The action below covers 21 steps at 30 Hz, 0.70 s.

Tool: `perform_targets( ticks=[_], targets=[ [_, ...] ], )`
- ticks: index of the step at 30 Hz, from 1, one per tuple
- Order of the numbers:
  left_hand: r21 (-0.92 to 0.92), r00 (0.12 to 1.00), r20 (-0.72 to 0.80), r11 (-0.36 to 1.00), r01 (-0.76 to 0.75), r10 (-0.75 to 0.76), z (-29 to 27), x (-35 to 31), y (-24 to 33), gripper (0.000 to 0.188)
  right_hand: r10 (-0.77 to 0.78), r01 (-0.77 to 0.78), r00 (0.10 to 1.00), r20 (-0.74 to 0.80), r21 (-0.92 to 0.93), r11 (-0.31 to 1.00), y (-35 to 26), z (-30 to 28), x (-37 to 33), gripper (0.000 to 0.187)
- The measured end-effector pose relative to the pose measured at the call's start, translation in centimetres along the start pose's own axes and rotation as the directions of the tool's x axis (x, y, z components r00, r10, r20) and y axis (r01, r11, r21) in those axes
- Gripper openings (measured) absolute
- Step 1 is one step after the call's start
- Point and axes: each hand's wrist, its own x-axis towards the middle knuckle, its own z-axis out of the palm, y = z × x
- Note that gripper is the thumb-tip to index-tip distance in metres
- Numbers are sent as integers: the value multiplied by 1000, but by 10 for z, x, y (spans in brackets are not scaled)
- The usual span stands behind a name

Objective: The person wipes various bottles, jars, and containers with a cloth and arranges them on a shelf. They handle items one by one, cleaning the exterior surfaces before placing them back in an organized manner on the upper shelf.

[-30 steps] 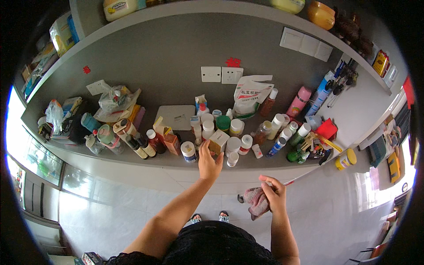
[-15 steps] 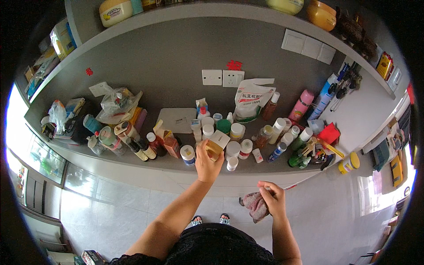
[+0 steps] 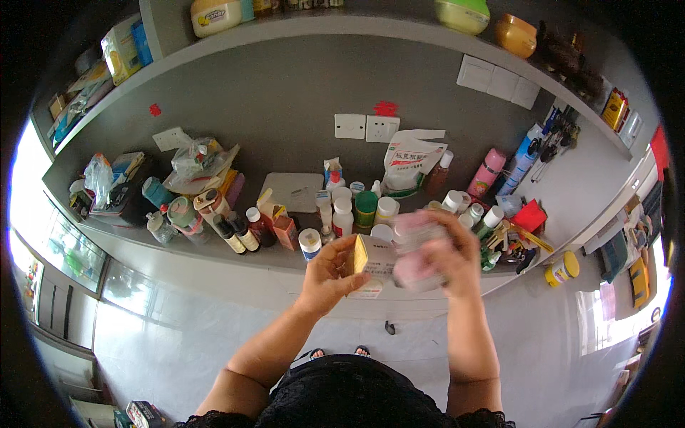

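Note:
My left hand (image 3: 328, 277) grips a small white and yellow cardboard box (image 3: 376, 257) in front of the shelf's edge, thumb below and fingers behind. Bunched in my right hand (image 3: 459, 257) is a pinkish-grey cloth (image 3: 414, 269), held against or very close to the right end of the box. Both hand and cloth are smeared by motion, so I cannot tell whether they touch. Behind the box stand white-capped bottles, among them a white bottle (image 3: 342, 217) and a green-capped jar (image 3: 365, 208). A white tub with a blue label (image 3: 310, 244) is just beyond my left hand.
On the grey shelf (image 3: 282, 260) a dark brown bottle (image 3: 260, 228) and an orange box (image 3: 285, 232) stand left of centre. A white pouch (image 3: 410, 164), a pink flask (image 3: 488, 171) and several bottles crowd the right. An upper shelf (image 3: 342, 27) with jars overhangs everything.
The box has come off the shelf toward me in my left hand and has been turned. My right hand has risen from below, bringing the cloth up to the box.

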Motion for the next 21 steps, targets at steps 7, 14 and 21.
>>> perform_targets(
  ticks=[7,14,21],
  targets=[
    [6,971,168,985,-174,171,-11,-22,-6,67,30,45,971,237,-303,952,29,38,9,43],
    [-208,983,133,973,-99,128,-27,-34,11,78,-81,51,996,-39,-508,860,5,24,5,39],
    [-175,975,132,972,-154,178,-30,-33,14,68,-118,191,980,159,-603,775,-10,47,0,35]
  ],
)
